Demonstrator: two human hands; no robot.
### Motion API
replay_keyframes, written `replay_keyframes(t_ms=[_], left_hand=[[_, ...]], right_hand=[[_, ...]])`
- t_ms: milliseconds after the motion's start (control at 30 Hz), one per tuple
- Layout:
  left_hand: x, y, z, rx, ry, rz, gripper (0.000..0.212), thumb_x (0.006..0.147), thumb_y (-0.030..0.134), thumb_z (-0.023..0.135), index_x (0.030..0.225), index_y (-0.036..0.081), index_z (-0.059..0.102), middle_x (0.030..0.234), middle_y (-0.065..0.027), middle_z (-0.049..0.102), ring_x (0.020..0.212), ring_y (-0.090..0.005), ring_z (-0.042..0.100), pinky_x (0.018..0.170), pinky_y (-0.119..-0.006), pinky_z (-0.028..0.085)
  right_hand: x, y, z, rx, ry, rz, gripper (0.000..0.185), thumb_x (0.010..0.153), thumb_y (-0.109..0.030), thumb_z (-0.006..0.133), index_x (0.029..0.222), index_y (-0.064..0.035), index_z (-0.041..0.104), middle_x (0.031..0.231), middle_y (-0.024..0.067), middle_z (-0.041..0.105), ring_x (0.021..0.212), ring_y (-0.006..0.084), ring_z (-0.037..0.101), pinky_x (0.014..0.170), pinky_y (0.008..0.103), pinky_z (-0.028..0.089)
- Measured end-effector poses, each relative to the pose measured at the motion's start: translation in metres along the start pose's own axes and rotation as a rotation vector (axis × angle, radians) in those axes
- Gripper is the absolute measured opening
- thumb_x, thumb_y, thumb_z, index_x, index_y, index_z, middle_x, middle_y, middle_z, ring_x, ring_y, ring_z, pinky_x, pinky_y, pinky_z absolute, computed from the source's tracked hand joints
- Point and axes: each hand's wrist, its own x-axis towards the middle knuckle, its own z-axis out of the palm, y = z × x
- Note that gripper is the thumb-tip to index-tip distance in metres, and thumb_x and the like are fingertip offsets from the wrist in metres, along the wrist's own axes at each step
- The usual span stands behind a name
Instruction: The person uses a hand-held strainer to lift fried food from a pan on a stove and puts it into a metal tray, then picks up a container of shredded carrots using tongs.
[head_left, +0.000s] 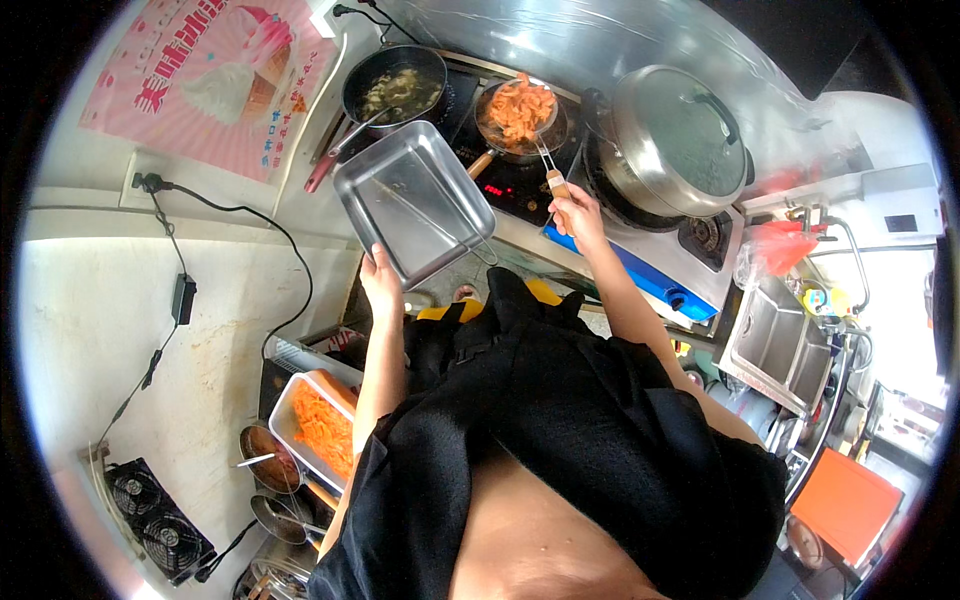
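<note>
My left hand (382, 279) grips the near left edge of a rectangular metal tray (414, 204), which is tilted and has a thin metal rod or wire lying across it. My right hand (577, 215) is closed around the wooden handle of a mesh strainer (554, 183). Orange-coated food pieces (520, 110) fill the strainer, held over a small wooden-handled pan (487, 142) on an induction cooker (506, 187). Left of it, a dark pot (394, 84) with a red handle holds liquid and pale pieces, with a utensil in it.
A large glass-lidded pot (675, 142) stands on a gas stove (637, 255) at the right, beside a steel sink (772, 330). At lower left are a white tub of shredded orange food (322, 427) and small pans (271, 459). A black cable (289, 232) hangs along the left wall.
</note>
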Motion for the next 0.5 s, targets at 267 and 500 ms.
replay_keyframes(t_ms=[267,500], left_hand=[[0.001,0.001,-0.002,0.094,-0.009,-0.009,0.042,0.096,0.032,0.042,0.105,-0.008,0.055,0.091,-0.0135,0.063,0.084,-0.0205,0.057,0.079,-0.032,0.044],[-0.002,0.005,0.000,0.053,-0.050,-0.049,0.044,0.095,0.035,0.044,0.111,-0.005,0.055,0.099,-0.0113,0.060,0.090,-0.0184,0.054,0.082,-0.031,0.042]], right_hand=[[0.005,-0.006,0.001,0.046,0.010,-0.019,0.033,0.082,-0.004,0.054,0.115,-0.0015,0.051,0.074,0.0079,0.057,0.050,0.0117,0.050,0.039,0.0253,0.038],[0.000,-0.023,0.007,0.053,0.012,-0.025,0.039,0.082,-0.002,0.053,0.121,0.0001,0.048,0.075,0.0083,0.056,0.050,0.0118,0.050,0.039,0.0254,0.037]])
